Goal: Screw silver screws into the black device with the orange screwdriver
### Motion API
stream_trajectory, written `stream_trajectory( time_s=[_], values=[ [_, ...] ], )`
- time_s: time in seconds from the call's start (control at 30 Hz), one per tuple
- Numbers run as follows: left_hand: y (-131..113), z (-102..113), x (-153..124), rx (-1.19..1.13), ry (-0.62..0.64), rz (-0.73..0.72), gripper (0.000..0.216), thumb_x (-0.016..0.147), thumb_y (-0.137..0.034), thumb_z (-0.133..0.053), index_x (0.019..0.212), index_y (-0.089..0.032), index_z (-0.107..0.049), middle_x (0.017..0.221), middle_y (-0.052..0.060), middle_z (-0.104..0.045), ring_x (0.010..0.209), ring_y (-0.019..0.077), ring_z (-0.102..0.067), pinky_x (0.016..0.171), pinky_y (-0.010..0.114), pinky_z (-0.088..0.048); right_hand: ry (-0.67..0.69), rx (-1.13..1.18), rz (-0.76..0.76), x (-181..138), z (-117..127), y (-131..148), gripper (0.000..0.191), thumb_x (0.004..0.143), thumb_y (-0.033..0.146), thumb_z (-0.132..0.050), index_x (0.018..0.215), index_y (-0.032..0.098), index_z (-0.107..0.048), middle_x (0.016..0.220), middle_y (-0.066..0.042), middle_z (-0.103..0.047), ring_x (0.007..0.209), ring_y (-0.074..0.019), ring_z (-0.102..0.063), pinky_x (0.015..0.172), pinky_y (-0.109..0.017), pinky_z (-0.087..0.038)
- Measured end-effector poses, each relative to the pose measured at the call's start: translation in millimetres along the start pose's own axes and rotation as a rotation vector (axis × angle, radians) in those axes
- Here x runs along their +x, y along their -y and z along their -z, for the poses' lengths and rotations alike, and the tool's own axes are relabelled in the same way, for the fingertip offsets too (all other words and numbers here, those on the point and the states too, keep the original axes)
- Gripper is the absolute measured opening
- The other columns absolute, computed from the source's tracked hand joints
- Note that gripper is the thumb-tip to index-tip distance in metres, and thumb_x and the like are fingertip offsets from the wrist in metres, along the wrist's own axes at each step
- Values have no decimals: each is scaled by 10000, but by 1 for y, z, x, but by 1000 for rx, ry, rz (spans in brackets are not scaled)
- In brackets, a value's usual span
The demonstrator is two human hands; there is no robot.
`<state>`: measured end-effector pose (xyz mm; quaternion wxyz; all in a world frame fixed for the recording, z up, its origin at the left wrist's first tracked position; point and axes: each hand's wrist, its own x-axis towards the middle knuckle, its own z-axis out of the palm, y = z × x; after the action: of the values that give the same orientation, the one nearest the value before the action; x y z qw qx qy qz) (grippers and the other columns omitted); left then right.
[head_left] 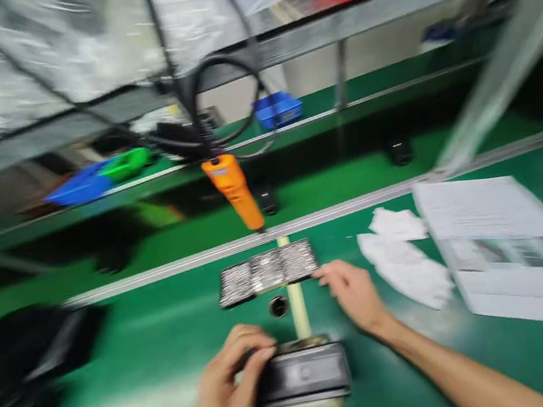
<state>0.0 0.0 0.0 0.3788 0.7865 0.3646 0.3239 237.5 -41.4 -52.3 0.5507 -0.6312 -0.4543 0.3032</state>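
The green table [136, 357] carries printed sheets [504, 245] toward its right edge, with white cloths [406, 262] beside them. At centre lies a tray of screws [267, 271], an orange screwdriver [235, 192] hanging above it. The black device [303, 375] sits at the near edge, gripped by the left hand [230, 391]. The right hand [352, 290], fingers loose, touches the tray. Fastening appears not yet begun; the view is blurred.

Left hand [227, 391]: low in view, fingers curled, thumb forward, gripping. Right hand [352, 293]: forearm extended forward from lower right, palm down, fingers loosely spread and open. Both hands are motion-blurred.
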Motion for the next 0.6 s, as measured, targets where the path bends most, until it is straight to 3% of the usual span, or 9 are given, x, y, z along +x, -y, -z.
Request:
stream_trajectory(
  time_s=[0.1,0.2,0.37,0.5,0.6],
  values=[
    [3,22,-13,-86,118,40,252,1076,-355,-586,900,-208,-690,906,42,-664,937,201,-619,853,303,-494,19,19,20,12,-3,-22,524,1080,652,-494,1014,173,-696,869,-24,-652,743,-161,-614,742,-334,-537],
    [-5,20,-13,-107,200,0,182,1081,-259,-561,944,-215,-672,990,55,-650,1061,219,-572,962,353,-448,-1,-17,36,9,0,-22,585,1067,697,-464,1031,172,-720,803,-22,-626,673,-153,-569,628,-292,-467],
    [-17,18,-10,-1,394,-20,151,1040,-163,-591,959,-222,-704,1164,81,-590,1329,287,-437,1193,521,-324,-37,-75,35,4,2,-18,585,1048,696,-459,1036,203,-772,793,-40,-645,648,-182,-574,580,-312,-449],
    [-18,22,-2,106,422,-8,147,974,-148,-722,895,-261,-775,1191,58,-598,1394,309,-389,1200,554,-337,-28,-88,28,8,1,-23,573,1041,694,-463,1028,217,-781,761,-39,-637,680,-207,-609,587,-323,-451],
    [-14,26,2,127,423,-73,115,963,-180,-750,977,-281,-804,1202,68,-617,1383,314,-424,1164,545,-401,-27,-98,25,8,1,-24,560,1040,691,-472,1027,225,-782,751,-31,-634,649,-199,-593,582,-327,-439]
  ],
)
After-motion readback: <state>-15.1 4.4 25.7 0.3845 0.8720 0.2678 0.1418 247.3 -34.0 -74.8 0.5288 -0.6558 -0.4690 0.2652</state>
